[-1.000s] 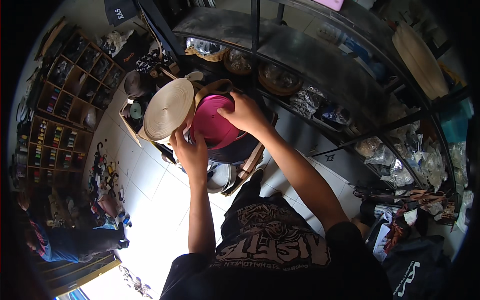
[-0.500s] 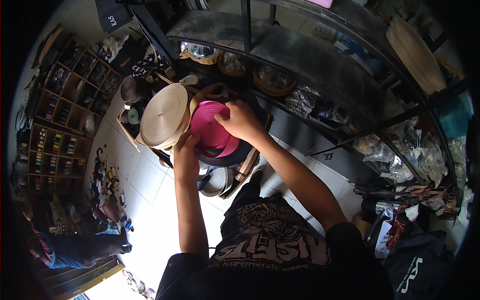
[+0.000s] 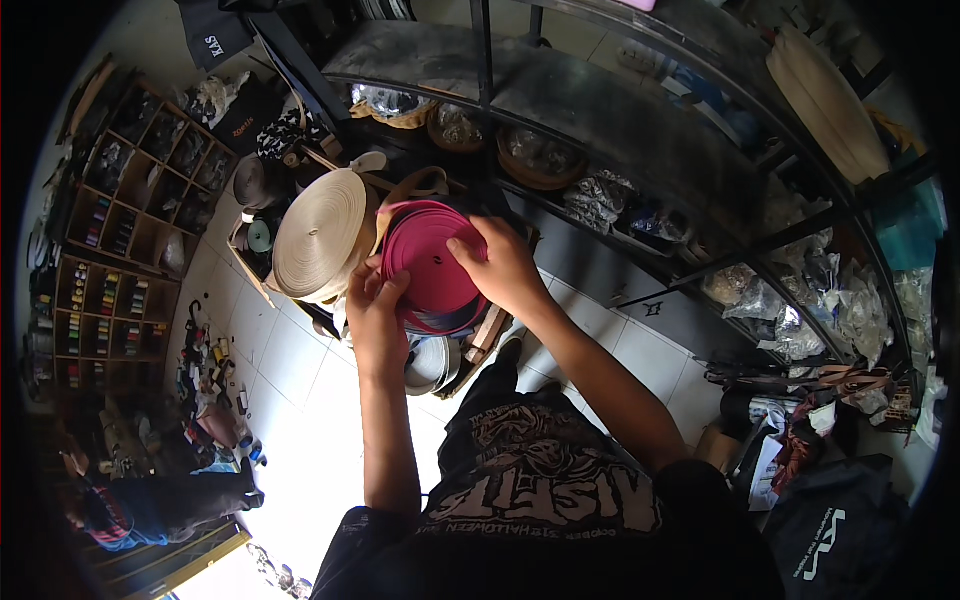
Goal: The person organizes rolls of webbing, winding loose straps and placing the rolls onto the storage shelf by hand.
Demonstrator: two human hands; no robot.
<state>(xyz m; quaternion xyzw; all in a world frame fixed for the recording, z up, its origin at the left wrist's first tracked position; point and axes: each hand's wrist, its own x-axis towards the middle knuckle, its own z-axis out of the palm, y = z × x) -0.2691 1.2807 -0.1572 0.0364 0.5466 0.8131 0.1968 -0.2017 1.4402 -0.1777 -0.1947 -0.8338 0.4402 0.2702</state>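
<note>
A coiled roll of magenta webbing (image 3: 430,268) is between my two hands, above a container of other rolls. My left hand (image 3: 376,312) pinches its lower left edge. On its right side, my right hand (image 3: 502,266) holds the rim, thumb on the flat face and the other fingers mostly hidden. Some outer turns stand apart from the tighter coil. Close by on the left lies a large cream webbing roll (image 3: 322,238). Under the magenta roll is dark material, and a pale grey roll (image 3: 434,364) shows below.
Dark metal shelving (image 3: 600,120) runs along the far side, with wicker baskets (image 3: 540,160) and plastic-wrapped goods. A wooden pigeonhole rack (image 3: 120,240) with thread spools stands left. Loose items (image 3: 215,370) lie on the tiled floor. Another person (image 3: 150,510) is at lower left.
The magenta roll has tilted and moved slightly lower, its outer turns now looser. My right hand has shifted right and down with it; my left hand stays at the lower left edge.
</note>
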